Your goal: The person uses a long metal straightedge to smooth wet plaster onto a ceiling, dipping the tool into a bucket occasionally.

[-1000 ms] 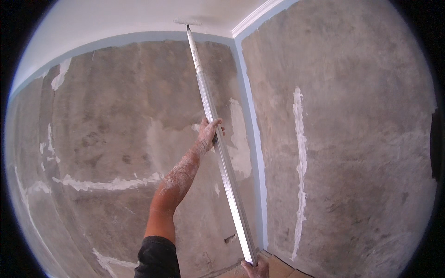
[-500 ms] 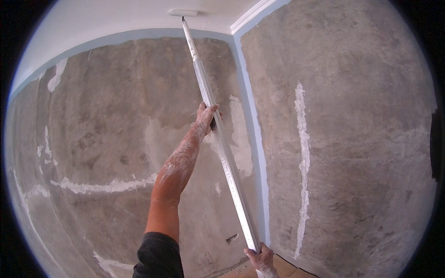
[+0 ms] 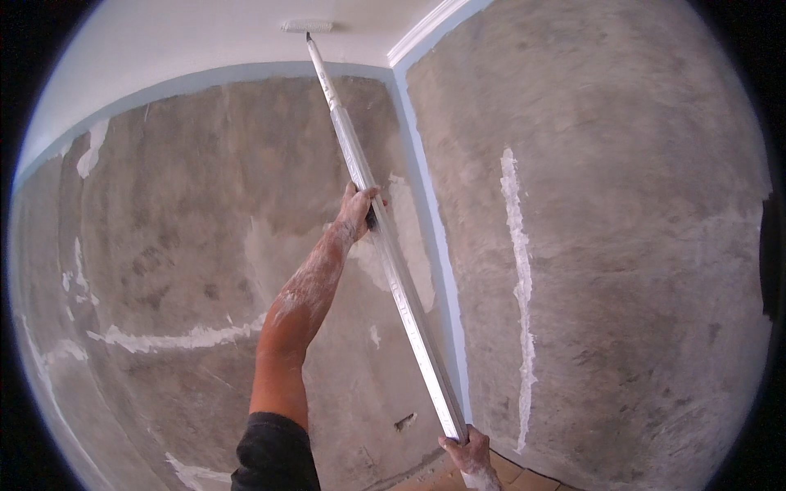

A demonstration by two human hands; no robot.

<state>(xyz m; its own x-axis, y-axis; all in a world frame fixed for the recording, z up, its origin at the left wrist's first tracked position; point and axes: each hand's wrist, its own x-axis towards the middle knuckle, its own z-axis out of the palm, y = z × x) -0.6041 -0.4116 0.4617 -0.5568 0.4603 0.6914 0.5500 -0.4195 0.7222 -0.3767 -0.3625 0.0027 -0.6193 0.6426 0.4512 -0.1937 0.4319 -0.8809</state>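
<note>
A long silver extension pole [image 3: 399, 282] runs from the lower right up to the ceiling. At its top, a white paint roller [image 3: 307, 26] lies against the white ceiling [image 3: 188, 37], close to the wall corner. My left hand [image 3: 358, 209] is wrapped round the pole near its middle, with white splatter over the hand and forearm. Lower down, my right hand [image 3: 468, 451] grips the pole near its bottom end; it too is spotted white. Part of the fingers of each hand is hidden behind the pole.
Bare grey-brown plaster walls [image 3: 188, 180] meet at a corner edged by a pale blue strip [image 3: 438, 237]. White filler fills a vertical groove [image 3: 517, 245] in the right wall. White moulding [image 3: 426, 31] tops that wall. A small wall recess [image 3: 404, 422] sits above the tiled floor [image 3: 512, 470].
The view has shifted slightly, so the walls sit further left in the picture. The roller appears a little further left and lower, still at the ceiling. Both hands keep hold of the pole.
</note>
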